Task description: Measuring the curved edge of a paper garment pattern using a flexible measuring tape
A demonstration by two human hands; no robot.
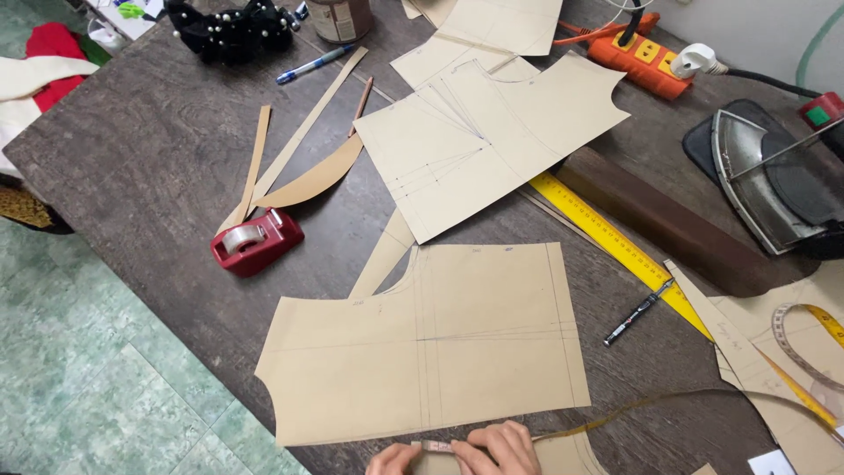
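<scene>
Both my hands sit at the bottom edge of the head view, below a large tan paper pattern piece (440, 343) lying flat on the dark wooden table (167, 149). My left hand (393, 460) and my right hand (505, 447) pinch a measuring tape (437, 447) stretched between them along the pattern's lower edge. The tape trails off to the right (668, 400) in a curve. A black pen (639, 311) lies to the right of the pattern, apart from my hands.
A second pattern piece (483, 132) lies higher up, with a yellow ruler (615, 237), a wooden bar (668, 220), a red tape dispenser (255, 239), paper strips (299, 141), an iron (774, 176), an orange power strip (646, 57) and a blue pen (312, 64) around. Green tiled floor lies left.
</scene>
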